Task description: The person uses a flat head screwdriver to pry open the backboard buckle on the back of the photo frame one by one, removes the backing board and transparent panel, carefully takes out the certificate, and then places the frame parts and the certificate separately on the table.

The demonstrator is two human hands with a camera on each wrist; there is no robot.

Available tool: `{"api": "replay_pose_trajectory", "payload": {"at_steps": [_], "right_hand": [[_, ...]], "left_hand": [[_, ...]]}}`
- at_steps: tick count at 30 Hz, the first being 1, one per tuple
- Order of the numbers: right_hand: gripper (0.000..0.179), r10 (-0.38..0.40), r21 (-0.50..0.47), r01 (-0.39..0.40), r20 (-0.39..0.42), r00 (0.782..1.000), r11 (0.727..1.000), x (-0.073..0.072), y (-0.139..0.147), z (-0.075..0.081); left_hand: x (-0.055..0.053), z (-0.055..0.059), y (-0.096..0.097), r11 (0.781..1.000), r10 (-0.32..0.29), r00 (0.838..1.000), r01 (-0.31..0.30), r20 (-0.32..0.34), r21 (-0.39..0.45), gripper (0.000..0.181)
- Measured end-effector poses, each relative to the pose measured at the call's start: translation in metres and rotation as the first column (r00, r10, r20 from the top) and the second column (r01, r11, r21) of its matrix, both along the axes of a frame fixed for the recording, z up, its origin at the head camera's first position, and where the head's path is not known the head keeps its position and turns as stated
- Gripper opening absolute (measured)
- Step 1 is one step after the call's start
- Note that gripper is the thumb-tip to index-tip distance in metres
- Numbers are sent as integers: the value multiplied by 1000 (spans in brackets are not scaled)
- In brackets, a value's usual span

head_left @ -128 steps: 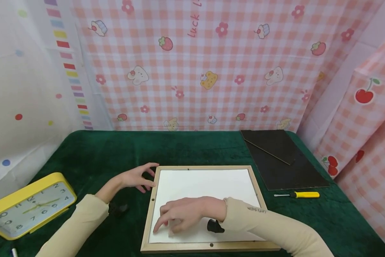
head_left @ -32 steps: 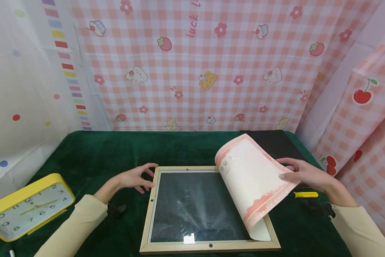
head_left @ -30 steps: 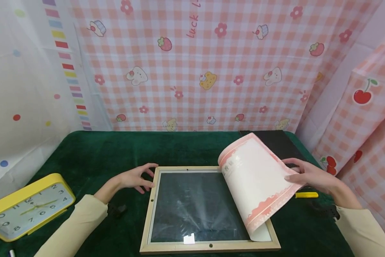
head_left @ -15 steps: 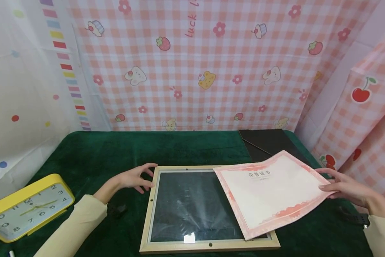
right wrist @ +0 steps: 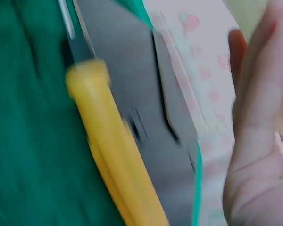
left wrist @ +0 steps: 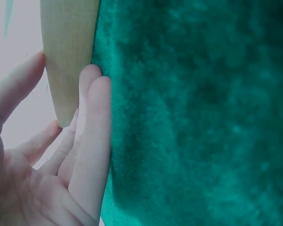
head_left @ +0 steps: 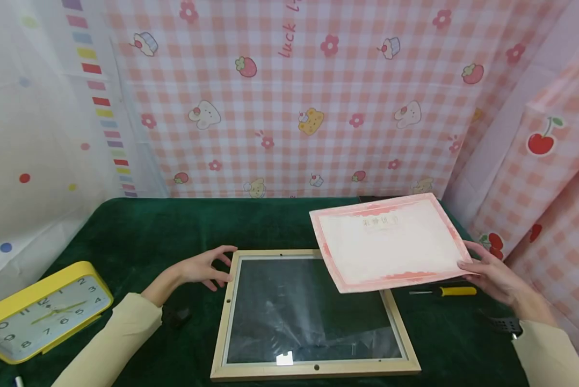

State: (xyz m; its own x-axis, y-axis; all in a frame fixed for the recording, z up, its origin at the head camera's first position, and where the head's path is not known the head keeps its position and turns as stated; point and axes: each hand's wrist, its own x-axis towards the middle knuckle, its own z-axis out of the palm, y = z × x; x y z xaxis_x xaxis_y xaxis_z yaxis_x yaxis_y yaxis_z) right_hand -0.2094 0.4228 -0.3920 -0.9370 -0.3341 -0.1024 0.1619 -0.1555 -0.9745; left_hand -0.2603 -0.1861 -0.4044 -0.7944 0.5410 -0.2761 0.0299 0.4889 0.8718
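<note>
A pink-bordered certificate (head_left: 391,242) is held in the air over the back right part of a wooden picture frame (head_left: 318,368). My right hand (head_left: 499,277) pinches its right edge near the lower corner, thumb on top. The frame lies flat, showing its clear pane (head_left: 294,312) with the dark green cloth beneath. At the frame's back left corner, my left hand (head_left: 202,269) holds the wooden edge. In the left wrist view its thumb and fingers lie about the frame's side (left wrist: 68,56). The right wrist view shows only part of the right hand (right wrist: 259,141), blurred.
A black backing board (right wrist: 127,80) lies at the back right, largely hidden by the certificate in the head view. Near it is a yellow-handled screwdriver (head_left: 456,291). A yellow clock (head_left: 48,312) stands at the left. Green cloth (head_left: 183,226) covers the table.
My right hand has lifted the sheet from the frame and turned its printed side up. Since half a second ago it has moved back and left. The left hand stays at the frame's corner.
</note>
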Motion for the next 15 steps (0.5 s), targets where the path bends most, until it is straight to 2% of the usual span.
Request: {"api": "replay_pose_trajectory", "payload": {"at_steps": [6,10,15], "right_hand": [[48,-183,10,183,61,981,983,-21,-51,9],[58,-221,-24,224,88,971,974,-37,-82,17],[58,-245,-31,248,82,966,968,-57,-114,24]], "left_hand": [[-1,0,-1,1000,-5,1000,5,3,8,73],[-1,0,-1,1000,-1,1000,1,8,11,73],[0,1,0,1000,5,1000,-6,8,6,73]]}}
